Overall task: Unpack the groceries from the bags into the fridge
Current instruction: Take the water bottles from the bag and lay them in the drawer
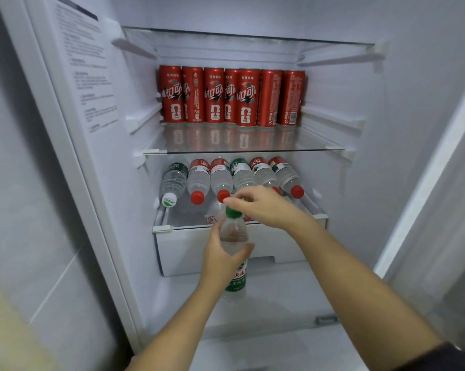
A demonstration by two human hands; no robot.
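My left hand (220,261) grips a clear water bottle (235,274) with a green cap and green label, upright in front of the fridge's white drawer (279,247). My right hand (261,206) reaches over the front of the lower glass shelf (163,228), fingers curled down over another clear bottle (214,213) with a red label that lies there. Most of that bottle is hidden under the hand. Behind it, several water bottles (199,180) lie in a row with caps towards me. Several red cola cans (214,95) stand on the shelf above.
The fridge's left inner wall (86,76) carries a printed sheet. The top glass shelf (247,36) shows nothing on it. A white door edge (424,183) runs down the right. A lower compartment (266,303) sits below the drawer.
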